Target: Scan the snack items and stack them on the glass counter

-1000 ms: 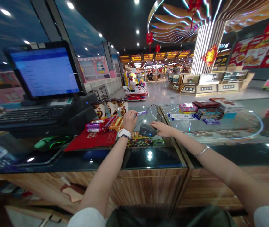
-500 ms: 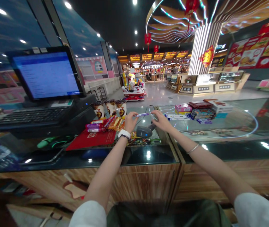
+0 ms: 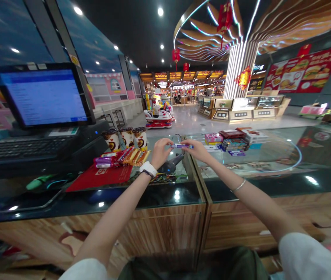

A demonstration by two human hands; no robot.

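Observation:
A small purple-and-white stick pack (image 3: 178, 146) is stretched between my hands above the glass counter. My left hand (image 3: 161, 152) pinches its left end, and my right hand (image 3: 196, 150) grips its right end. Just below the pack a black handheld scanner (image 3: 169, 165) with a blue light lies on the counter. Left of my left hand, several wrapped bars (image 3: 124, 156) rest near a red sheet (image 3: 101, 177). Right of my right hand, stacked small boxes (image 3: 234, 142) stand on the glass.
Three patterned cups (image 3: 127, 137) stand behind the bars. A monitor (image 3: 47, 97) and a black keyboard (image 3: 34, 146) occupy the left side, with a green-lit mouse (image 3: 41, 182) nearer me. A seam (image 3: 199, 179) divides the counter.
My right hand has closed on the right end of the pack, which only my left hand held before. The view has shifted slightly to the right.

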